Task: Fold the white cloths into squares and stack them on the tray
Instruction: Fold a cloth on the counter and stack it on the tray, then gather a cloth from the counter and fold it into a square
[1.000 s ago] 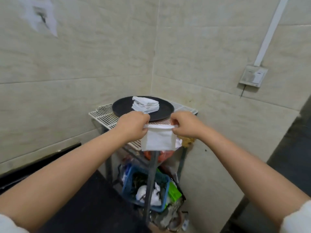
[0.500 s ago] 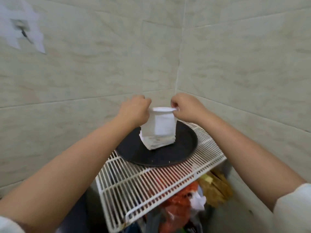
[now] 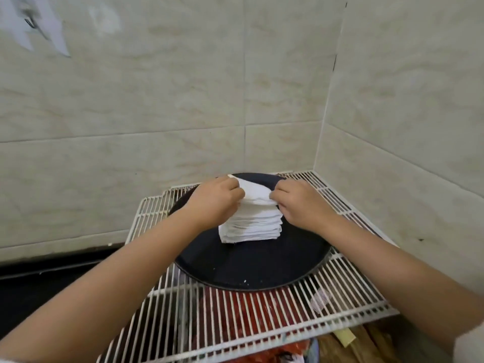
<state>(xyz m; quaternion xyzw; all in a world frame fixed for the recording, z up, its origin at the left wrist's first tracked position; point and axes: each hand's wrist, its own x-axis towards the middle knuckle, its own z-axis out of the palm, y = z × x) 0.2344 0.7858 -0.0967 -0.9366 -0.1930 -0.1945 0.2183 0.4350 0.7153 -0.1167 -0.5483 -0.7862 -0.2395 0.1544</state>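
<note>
While the left hand (image 3: 217, 200) and right hand (image 3: 301, 203) pinch a folded cloth (image 3: 255, 195) atop the stack (image 3: 250, 226) on the tray (image 3: 251, 268), stacking is underway; next likely comes letting go squarely.

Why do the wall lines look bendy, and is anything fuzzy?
In the head view, the wide lens bows the tile lines near the edges; the wall is probably straight. The left hand and right hand look slightly soft on the top cloth, and the top left corner is smeared. Light is even, with only a faint shadow under the stack on the black tray.
</note>
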